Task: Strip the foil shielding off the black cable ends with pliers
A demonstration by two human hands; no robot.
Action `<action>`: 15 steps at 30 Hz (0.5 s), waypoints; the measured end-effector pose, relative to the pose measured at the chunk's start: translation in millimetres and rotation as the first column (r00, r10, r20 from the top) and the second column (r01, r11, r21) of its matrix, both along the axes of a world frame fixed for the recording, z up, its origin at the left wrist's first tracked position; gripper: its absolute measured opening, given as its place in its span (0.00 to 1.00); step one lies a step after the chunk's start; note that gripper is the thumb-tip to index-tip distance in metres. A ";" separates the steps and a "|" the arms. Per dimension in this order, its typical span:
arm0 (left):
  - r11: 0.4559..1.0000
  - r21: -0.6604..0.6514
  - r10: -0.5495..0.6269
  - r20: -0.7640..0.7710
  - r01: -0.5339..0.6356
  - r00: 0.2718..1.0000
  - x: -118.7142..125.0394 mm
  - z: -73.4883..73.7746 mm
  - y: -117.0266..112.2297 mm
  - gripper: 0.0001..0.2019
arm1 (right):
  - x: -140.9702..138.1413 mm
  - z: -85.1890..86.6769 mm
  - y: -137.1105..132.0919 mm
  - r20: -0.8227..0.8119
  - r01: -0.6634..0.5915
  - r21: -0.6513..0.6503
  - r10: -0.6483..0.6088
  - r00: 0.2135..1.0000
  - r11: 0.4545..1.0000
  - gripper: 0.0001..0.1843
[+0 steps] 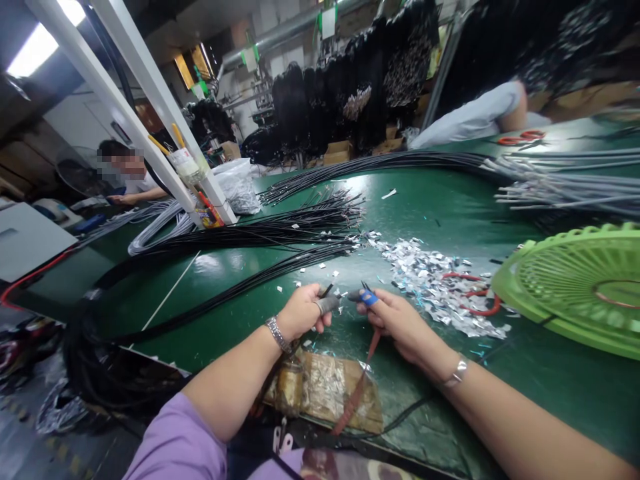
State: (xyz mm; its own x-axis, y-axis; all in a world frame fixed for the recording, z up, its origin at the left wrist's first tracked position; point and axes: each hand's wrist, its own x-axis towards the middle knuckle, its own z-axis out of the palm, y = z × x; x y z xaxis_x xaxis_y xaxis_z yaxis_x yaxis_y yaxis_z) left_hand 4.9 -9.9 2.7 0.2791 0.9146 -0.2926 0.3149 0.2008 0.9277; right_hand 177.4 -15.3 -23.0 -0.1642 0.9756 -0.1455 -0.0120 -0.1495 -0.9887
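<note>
While our left hand (303,310) pinches a black cable (327,291) over the green table's (440,207) near edge, our right hand (397,320) grips a blue-tipped piece (369,298) facing it; foil scraps (435,280) lie just beyond; a green fan (575,287) rests farther right.

A green table (440,207) carries long black cables (280,233) fanned across its left and middle, white cables (160,227) at the far left and grey cables (565,180) at the far right. Foil scraps (425,267) lie heaped mid-table, red scissors (475,293) among them, just beside a green fan (580,287) lying flat. Orange scissors (520,138) lie at the far edge, a plastic bag (235,183) near the post, a taped pad (325,390) at the near edge
</note>
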 end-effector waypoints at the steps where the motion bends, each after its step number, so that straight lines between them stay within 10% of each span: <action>1: 1.000 -0.005 -0.006 0.011 0.006 1.000 0.6 -0.2 -0.3 0.20 | -1.9 0.5 -1.0 -0.066 -0.014 -0.051 0.010 0.998 0.999 0.24; 15: 0.996 0.062 -0.062 -0.061 0.066 0.996 2.2 -3.9 -3.8 0.12 | -8.2 2.1 -7.2 -0.262 -0.111 -0.138 0.072 0.962 0.984 0.19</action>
State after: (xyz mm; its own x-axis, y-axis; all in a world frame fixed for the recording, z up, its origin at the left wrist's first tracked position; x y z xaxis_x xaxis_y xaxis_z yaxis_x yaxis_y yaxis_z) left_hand 7.1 -13.8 -1.2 0.3217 0.9127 -0.2519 0.3792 0.1195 0.9176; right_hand 169.2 -22.6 -21.0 -0.3026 0.9249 -0.2302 -0.2400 -0.3077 -0.9207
